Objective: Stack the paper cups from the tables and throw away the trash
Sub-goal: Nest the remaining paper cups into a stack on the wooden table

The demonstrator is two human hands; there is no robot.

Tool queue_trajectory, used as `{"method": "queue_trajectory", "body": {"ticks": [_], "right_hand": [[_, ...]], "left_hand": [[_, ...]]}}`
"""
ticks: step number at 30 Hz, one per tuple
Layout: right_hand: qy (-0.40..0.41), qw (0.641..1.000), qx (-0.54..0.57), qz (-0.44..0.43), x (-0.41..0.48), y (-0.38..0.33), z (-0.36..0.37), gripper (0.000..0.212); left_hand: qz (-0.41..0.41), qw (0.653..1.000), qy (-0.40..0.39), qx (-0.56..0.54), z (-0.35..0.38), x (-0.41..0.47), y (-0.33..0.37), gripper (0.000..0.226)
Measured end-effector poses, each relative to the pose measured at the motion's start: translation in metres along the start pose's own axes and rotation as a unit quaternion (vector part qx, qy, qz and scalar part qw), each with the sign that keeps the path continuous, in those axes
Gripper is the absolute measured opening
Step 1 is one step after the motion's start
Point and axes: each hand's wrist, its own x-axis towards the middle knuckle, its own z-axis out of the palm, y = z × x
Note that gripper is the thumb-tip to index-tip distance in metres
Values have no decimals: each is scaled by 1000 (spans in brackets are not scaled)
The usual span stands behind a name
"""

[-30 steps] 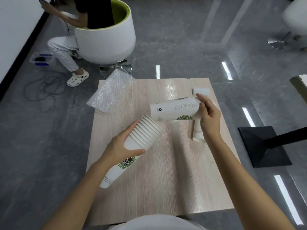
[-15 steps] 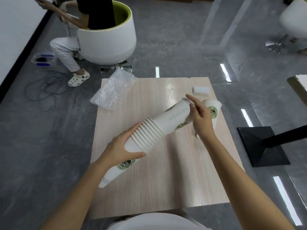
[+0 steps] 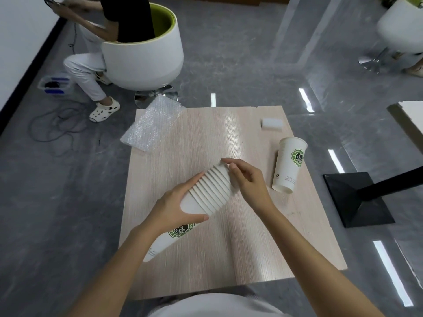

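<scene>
The last cup is now sitting deep in the stack of cups [image 3: 212, 188], not sticking out like before. The left hand [image 3: 176, 207] is wrapping tight around the stack, holding it over the table [image 3: 229, 259]. The right hand [image 3: 247, 179] is pinching its top rim with bent fingers. A lone cup [image 3: 287, 165] nearby is showing "COFFEE".

**cupwatch:** so what's the cup situation?

**tidy_t:** One stack [image 3: 206, 193] of white cups, nested tight, rims bunched like ribs, green coffee logo on the outer one. It's tilted over the table [image 3: 251, 248], mouth end far-right, base near-left. The left hand [image 3: 174, 207] grips it below the rims and the right hand [image 3: 247, 179] curls over the mouth end.

**cupwatch:** any loose ones? trash?

**tidy_t:** One cup [image 3: 288, 164], same logo, by the right edge. Can't tell if it's standing or lying. Bubble wrap [image 3: 151, 124] overhangs the far-left corner, and a small white block [image 3: 272, 123] sits far-right.
</scene>
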Motion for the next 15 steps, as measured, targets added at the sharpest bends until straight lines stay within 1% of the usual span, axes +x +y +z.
{"method": "queue_trajectory", "body": {"ticks": [7, 11, 15], "right_hand": [[-4, 999, 32, 9, -9, 2, 3, 31], [-16, 998, 52, 22, -11, 5, 5, 34], [-6, 997, 72, 28, -9, 5, 3, 35]], "left_hand": [[0, 1000, 8, -14, 6, 5, 7, 105], [5, 1000, 16, 8, 4, 12, 7, 106], [6, 1000, 9, 27, 1, 20, 10, 105]]}}
